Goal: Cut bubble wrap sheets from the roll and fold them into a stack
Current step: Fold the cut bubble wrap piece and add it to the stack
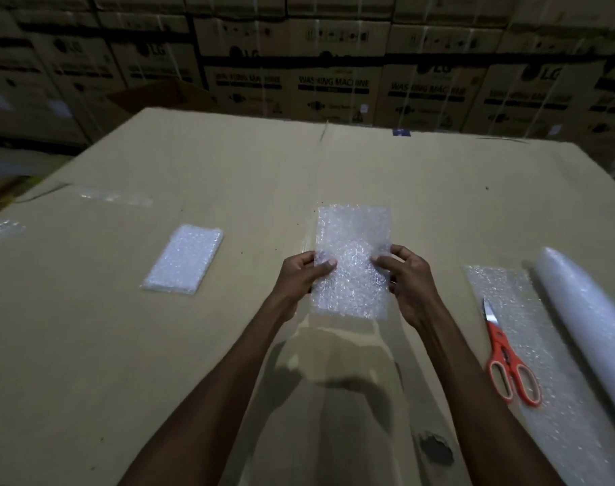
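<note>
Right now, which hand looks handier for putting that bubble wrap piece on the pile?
Probably the left hand. It already grips the folded sheet, and the stack lies on its side of the cardboard. The right hand sits nearer the scissors and roll.

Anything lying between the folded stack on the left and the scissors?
In the head view, both hands, left and right, hold a bubble wrap sheet between the stack and scissors; otherwise bare cardboard.
</note>
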`<state>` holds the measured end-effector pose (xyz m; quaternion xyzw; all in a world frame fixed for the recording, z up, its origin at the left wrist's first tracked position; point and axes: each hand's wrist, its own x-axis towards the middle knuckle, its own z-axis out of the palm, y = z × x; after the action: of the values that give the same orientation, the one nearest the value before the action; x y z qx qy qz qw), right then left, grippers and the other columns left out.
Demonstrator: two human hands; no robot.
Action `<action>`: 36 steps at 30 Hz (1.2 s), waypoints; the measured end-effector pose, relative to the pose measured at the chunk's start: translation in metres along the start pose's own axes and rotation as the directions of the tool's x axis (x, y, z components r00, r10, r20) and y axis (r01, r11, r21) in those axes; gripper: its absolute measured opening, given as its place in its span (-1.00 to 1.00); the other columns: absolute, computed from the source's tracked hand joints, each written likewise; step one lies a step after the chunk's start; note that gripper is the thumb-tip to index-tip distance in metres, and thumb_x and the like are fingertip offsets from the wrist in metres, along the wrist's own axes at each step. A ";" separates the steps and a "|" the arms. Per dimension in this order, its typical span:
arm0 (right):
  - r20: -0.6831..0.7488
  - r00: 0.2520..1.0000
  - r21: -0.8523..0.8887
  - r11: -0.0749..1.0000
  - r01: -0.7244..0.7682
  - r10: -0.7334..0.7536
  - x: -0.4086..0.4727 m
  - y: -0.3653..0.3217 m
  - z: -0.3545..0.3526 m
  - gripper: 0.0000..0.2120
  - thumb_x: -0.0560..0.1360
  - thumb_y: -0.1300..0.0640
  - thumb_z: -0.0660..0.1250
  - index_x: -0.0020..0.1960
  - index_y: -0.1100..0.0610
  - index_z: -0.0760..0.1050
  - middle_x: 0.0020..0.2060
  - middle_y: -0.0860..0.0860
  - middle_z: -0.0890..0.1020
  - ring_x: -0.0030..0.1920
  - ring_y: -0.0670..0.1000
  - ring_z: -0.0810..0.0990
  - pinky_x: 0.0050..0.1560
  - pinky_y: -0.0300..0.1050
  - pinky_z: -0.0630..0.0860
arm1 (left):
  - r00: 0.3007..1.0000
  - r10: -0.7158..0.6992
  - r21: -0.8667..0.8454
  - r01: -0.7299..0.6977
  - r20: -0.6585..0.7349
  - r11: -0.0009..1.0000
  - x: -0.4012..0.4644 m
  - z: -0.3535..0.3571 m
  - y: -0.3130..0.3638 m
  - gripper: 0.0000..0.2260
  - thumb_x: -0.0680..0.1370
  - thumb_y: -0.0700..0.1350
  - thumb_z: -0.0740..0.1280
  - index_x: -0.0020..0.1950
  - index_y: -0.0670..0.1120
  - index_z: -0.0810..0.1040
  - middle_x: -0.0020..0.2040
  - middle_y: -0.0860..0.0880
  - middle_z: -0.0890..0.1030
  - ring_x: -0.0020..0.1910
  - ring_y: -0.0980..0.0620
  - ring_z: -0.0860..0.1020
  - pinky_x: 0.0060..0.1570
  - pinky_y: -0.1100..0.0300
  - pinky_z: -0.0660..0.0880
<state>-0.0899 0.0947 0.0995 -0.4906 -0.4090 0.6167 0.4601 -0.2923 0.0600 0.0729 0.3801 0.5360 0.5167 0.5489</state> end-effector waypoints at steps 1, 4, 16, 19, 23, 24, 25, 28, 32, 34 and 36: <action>0.005 1.000 -0.008 1.000 -0.006 0.006 -0.001 0.001 0.006 -0.71 0.47 0.31 0.48 0.18 0.22 0.60 -0.12 0.05 0.74 -0.16 0.04 0.65 -0.21 -0.12 0.51 | 1.000 0.007 0.003 -0.007 -0.030 1.000 -0.003 -0.006 0.001 -0.80 0.51 -0.12 0.51 0.09 -0.17 0.67 -0.11 -0.02 0.71 -0.21 0.12 0.63 -0.25 0.25 0.50; 0.026 1.000 -0.051 0.999 -0.017 0.018 -0.003 0.008 0.031 -0.73 0.47 0.31 0.48 0.17 0.21 0.60 -0.10 0.09 0.75 -0.16 0.02 0.69 -0.19 -0.12 0.60 | 0.995 0.011 0.039 -0.007 -0.103 0.999 -0.009 -0.033 0.000 -0.76 0.49 -0.11 0.53 0.07 -0.22 0.68 -0.17 -0.03 0.68 -0.27 0.10 0.55 -0.31 0.27 0.42; 0.065 0.991 -0.067 0.991 -0.115 0.119 0.005 0.064 0.191 -0.69 0.43 0.30 0.55 0.15 0.21 0.59 -0.06 0.13 0.71 -0.12 0.01 0.66 -0.16 -0.17 0.60 | 0.987 -0.102 0.140 0.119 -0.124 0.983 0.007 -0.223 0.002 -0.87 0.57 -0.17 0.44 0.08 -0.18 0.67 -0.16 -0.07 0.56 -0.20 0.00 0.41 -0.36 0.28 0.36; 0.030 0.992 -0.055 0.991 -0.123 0.125 0.015 0.075 0.242 -0.67 0.43 0.31 0.54 0.17 0.26 0.59 -0.08 0.12 0.73 -0.14 0.01 0.69 -0.16 -0.16 0.63 | 0.984 -0.116 0.178 0.138 -0.134 0.974 0.021 -0.270 0.014 -0.91 0.57 -0.19 0.43 0.06 -0.15 0.64 -0.13 -0.11 0.52 -0.23 0.04 0.41 -0.46 0.38 0.34; -0.017 0.990 -0.034 0.990 -0.140 0.139 0.030 0.087 0.293 -0.73 0.45 0.32 0.53 0.13 0.30 0.61 -0.03 0.16 0.74 -0.12 0.04 0.73 -0.15 -0.15 0.65 | 0.967 -0.102 0.125 0.134 -0.235 0.983 0.042 -0.319 0.028 -0.76 0.48 -0.24 0.52 0.11 -0.18 0.59 -0.15 -0.09 0.57 -0.43 0.21 0.49 -0.49 0.39 0.37; -0.031 0.989 -0.028 0.989 -0.147 0.146 0.034 0.090 0.303 -0.76 0.45 0.33 0.53 0.10 0.29 0.62 -0.05 0.15 0.74 -0.14 0.02 0.73 -0.17 -0.17 0.64 | 0.962 -0.100 0.120 0.134 -0.254 0.984 0.048 -0.330 0.030 -0.73 0.46 -0.24 0.54 0.12 -0.21 0.59 -0.16 -0.09 0.58 -0.46 0.23 0.50 -0.49 0.38 0.39; -0.048 0.987 -0.021 0.987 -0.156 0.155 0.039 0.093 0.311 -0.79 0.45 0.34 0.53 0.06 0.27 0.62 -0.07 0.15 0.74 -0.17 0.01 0.72 -0.19 -0.19 0.63 | 0.960 -0.101 0.124 0.138 -0.262 0.983 0.054 -0.340 0.030 -0.71 0.45 -0.24 0.55 0.12 -0.25 0.60 -0.18 -0.10 0.59 -0.45 0.20 0.51 -0.47 0.36 0.41; -0.107 0.977 -0.011 0.983 -0.185 0.183 0.053 0.101 0.332 -0.82 0.42 0.37 0.53 -0.03 0.24 0.61 -0.12 0.17 0.71 -0.21 0.03 0.68 -0.25 -0.21 0.62 | 0.956 -0.116 0.152 0.161 -0.269 0.975 0.070 -0.364 0.027 -0.71 0.43 -0.23 0.57 0.08 -0.29 0.63 -0.25 -0.10 0.62 -0.38 0.09 0.51 -0.39 0.27 0.46; -0.190 0.966 -0.089 0.977 -0.194 0.175 0.069 0.113 0.347 -0.83 0.42 0.37 0.54 -0.04 0.25 0.60 -0.13 0.19 0.70 -0.17 0.07 0.66 -0.13 -0.10 0.67 | 0.952 -0.139 0.136 0.181 -0.271 0.974 0.084 -0.377 0.021 -0.76 0.42 -0.30 0.55 0.02 -0.34 0.63 -0.34 -0.08 0.56 -0.50 0.16 0.47 -0.43 0.32 0.44; -0.218 0.962 -0.133 0.972 -0.193 0.162 0.075 0.118 0.351 -0.83 0.42 0.35 0.55 -0.04 0.26 0.60 -0.15 0.18 0.69 -0.18 0.07 0.65 -0.07 -0.03 0.65 | 0.951 -0.137 0.144 0.182 -0.276 0.973 0.090 -0.379 0.017 -0.81 0.41 -0.31 0.56 -0.04 -0.28 0.64 -0.34 -0.07 0.57 -0.52 0.21 0.48 -0.45 0.34 0.43; -0.232 0.960 -0.157 0.968 -0.194 0.155 0.079 0.122 0.355 -0.84 0.42 0.36 0.54 -0.06 0.25 0.60 -0.20 0.16 0.67 -0.23 0.04 0.63 -0.16 -0.10 0.64 | 0.948 -0.132 0.163 0.185 -0.288 0.969 0.095 -0.382 0.011 -0.81 0.36 -0.26 0.60 -0.13 -0.19 0.65 -0.34 -0.06 0.59 -0.48 0.15 0.50 -0.38 0.28 0.44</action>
<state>-0.4664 0.1233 0.0301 -0.6287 -0.3645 0.5585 0.3999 -0.6796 0.1021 0.0128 0.3102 0.6824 0.4655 0.4706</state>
